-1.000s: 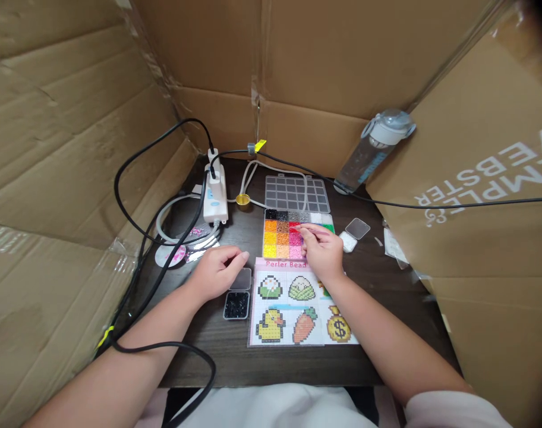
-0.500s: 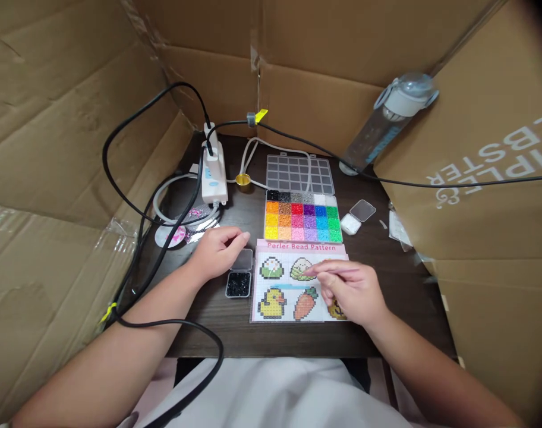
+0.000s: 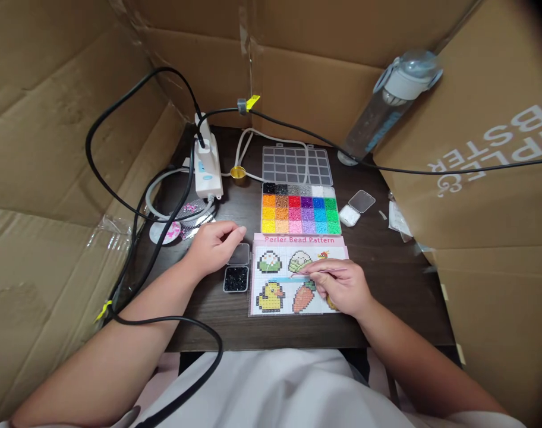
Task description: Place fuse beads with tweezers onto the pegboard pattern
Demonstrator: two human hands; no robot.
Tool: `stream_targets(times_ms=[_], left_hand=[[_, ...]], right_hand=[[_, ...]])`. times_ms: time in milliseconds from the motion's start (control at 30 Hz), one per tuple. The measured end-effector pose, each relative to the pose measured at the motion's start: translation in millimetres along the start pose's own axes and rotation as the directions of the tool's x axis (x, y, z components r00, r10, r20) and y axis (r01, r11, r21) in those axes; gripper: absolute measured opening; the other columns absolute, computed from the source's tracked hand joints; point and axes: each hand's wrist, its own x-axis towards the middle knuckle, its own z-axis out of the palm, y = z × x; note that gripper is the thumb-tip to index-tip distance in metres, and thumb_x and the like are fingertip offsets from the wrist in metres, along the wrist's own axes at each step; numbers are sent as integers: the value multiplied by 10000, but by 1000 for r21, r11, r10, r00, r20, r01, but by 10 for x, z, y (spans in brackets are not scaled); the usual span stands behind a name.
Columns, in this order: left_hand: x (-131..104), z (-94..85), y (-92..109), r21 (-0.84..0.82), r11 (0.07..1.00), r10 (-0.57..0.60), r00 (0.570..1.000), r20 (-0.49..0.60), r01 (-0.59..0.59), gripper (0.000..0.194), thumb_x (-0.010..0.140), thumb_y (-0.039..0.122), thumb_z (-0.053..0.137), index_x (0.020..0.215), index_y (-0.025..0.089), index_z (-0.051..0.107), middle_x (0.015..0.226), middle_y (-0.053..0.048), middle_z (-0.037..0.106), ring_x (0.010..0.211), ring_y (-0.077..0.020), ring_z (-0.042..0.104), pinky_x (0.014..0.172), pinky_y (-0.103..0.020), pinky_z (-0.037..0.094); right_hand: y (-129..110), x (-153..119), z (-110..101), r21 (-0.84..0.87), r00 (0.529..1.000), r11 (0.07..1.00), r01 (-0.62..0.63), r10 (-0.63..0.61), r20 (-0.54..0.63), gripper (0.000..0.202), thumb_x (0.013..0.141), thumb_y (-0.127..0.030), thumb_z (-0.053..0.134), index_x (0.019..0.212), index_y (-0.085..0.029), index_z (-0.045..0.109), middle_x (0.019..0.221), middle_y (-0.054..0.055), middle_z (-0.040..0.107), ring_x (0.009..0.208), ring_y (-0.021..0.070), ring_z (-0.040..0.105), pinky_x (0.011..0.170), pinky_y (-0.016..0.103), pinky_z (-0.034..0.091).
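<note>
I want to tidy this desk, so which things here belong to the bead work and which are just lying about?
Probably belong to the bead work:
thin pink tool in the right hand
pattern sheet
sorted coloured beads
boxed black beads
boxed white material

Seem just lying about:
water bottle
power strip
gold dish
black cable

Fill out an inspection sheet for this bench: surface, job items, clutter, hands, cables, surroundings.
Surface: dark wood-grain table.
Job items: bead box with lid open behind it; pattern sheet in front; black beads in a small open case left of the sheet.
Clutter: gold cup; water bottle, tilted; plastic packet at right.
Hands: left hand loosely curled beside the small case, nothing seen in it; right hand holds a thin pinkish tool over the sheet.
Cables: black cable crosses the left forearm; others reach the power strip.
Surroundings: cardboard walls; co-workers, nothing seen.
</note>
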Motion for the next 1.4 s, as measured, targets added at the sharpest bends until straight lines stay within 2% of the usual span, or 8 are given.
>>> stream_targets(times_ms=[600, 1133, 1400], left_hand=[[-6, -1, 19, 2, 1000, -24, 1000, 5, 24, 393, 882, 409, 490, 586, 165, 576, 524, 13, 514, 523, -116, 450, 528, -267, 318], [-12, 3, 3, 9, 1000, -16, 1000, 3, 16, 390, 885, 406, 497, 587, 167, 576, 526, 13, 519, 521, -115, 454, 532, -269, 320], [-12, 4, 13, -2, 999, -36, 999, 5, 36, 396, 879, 417, 492, 580, 168, 566, 520, 17, 504, 515, -114, 447, 525, -268, 308]], right_hand=[[16, -1, -4, 12, 999, 999, -47, 46, 19, 120, 829, -232, 689, 836, -178, 795, 738, 53, 739, 401, 64, 508, 368, 197, 435], [-2, -7, -11, -11, 998, 999, -51, 52, 28, 136, 829, -266, 688, 843, -178, 791, 803, 67, 755, 409, 71, 521, 367, 211, 443], [-7, -11, 9, 12, 998, 998, -69, 69, -2, 137, 825, -266, 690, 827, -171, 789, 778, 70, 755, 391, 70, 505, 359, 214, 427]])
